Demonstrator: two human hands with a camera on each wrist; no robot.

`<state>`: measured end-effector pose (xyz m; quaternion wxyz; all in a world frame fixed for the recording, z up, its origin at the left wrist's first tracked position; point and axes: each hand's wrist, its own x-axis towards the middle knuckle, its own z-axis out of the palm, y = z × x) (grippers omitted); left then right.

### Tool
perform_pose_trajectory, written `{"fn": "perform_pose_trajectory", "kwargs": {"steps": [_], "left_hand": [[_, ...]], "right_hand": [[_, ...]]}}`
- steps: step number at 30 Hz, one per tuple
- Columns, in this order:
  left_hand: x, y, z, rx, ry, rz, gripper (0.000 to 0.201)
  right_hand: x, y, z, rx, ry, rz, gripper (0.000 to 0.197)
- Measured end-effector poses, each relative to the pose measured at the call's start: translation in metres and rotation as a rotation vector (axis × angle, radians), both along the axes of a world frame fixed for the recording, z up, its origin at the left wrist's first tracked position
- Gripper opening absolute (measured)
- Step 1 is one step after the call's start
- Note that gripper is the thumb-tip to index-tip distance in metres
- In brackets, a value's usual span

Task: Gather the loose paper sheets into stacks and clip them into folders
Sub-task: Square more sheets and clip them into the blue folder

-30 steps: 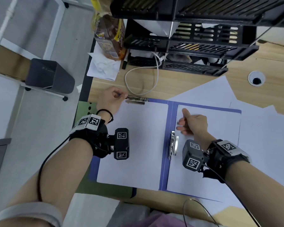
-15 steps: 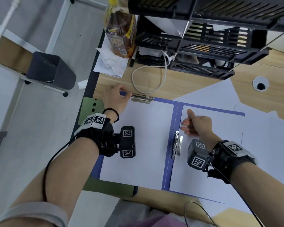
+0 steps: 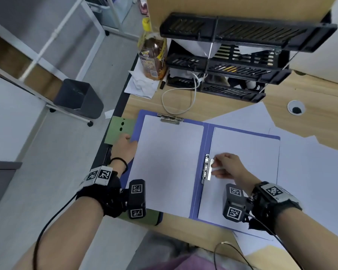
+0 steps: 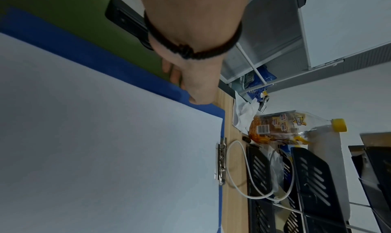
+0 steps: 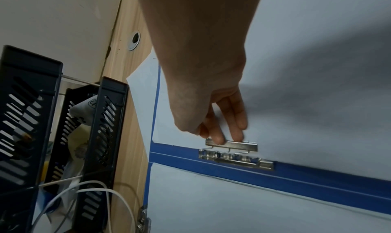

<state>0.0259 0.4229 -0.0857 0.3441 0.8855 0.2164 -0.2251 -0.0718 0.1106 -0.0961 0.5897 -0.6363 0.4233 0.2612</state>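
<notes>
A blue folder [image 3: 206,145] lies open on the wooden desk. White sheets [image 3: 168,162] on its left half sit under the metal top clip [image 3: 170,118]. More sheets [image 3: 248,152] cover the right half beside the spine clip [image 3: 207,168]. My left hand [image 3: 128,142] pinches the folder's left edge, thumb on the blue cover [image 4: 63,41], fingers [image 4: 171,74] below against a green folder [image 3: 115,131]. My right hand [image 3: 215,166] holds the spine clip's raised metal bar [image 5: 232,146] between fingertips [image 5: 217,139] and thumb.
Loose white sheets [image 3: 310,172] spread to the folder's right and behind it. A black tray rack [image 3: 232,65], a bottle [image 3: 153,55], crumpled tissue [image 3: 141,84] and a white cable [image 3: 176,102] stand behind. The desk's left edge runs by my left hand; a grey bin [image 3: 78,98] sits on the floor.
My left hand left the top clip and came down to the folder's left edge. My right hand slid from the upper right sheet to the spine clip. The head view tilted up.
</notes>
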Motion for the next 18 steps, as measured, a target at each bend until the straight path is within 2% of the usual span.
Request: {"fn": "perform_pose_trajectory", "kwargs": {"steps": [2, 4, 6, 9, 12, 13, 18], "left_hand": [[-0.009, 0.005, 0.001, 0.084, 0.074, -0.015, 0.002], [-0.014, 0.006, 0.000, 0.056, 0.070, -0.017, 0.028], [-0.015, 0.007, 0.002, -0.015, 0.025, -0.032, 0.036], [-0.011, 0.010, 0.011, -0.013, 0.005, -0.020, 0.032], [-0.009, 0.008, 0.035, -0.015, 0.007, -0.090, 0.011], [-0.010, 0.005, 0.046, -0.037, 0.008, -0.116, 0.010], [-0.031, -0.019, 0.107, -0.304, -0.009, -0.202, 0.011]], "right_hand": [[-0.010, 0.000, 0.002, 0.030, 0.039, 0.029, 0.015], [-0.019, 0.001, 0.001, 0.059, 0.052, 0.042, 0.012], [-0.026, 0.002, 0.000, 0.086, 0.034, 0.041, 0.009], [-0.030, 0.003, 0.000, 0.111, -0.005, 0.044, 0.009], [-0.029, -0.002, 0.006, 0.135, -0.017, 0.063, 0.011], [-0.028, -0.004, 0.008, 0.142, -0.022, 0.080, 0.012], [-0.025, -0.010, 0.031, 0.177, -0.113, 0.115, 0.023]]}}
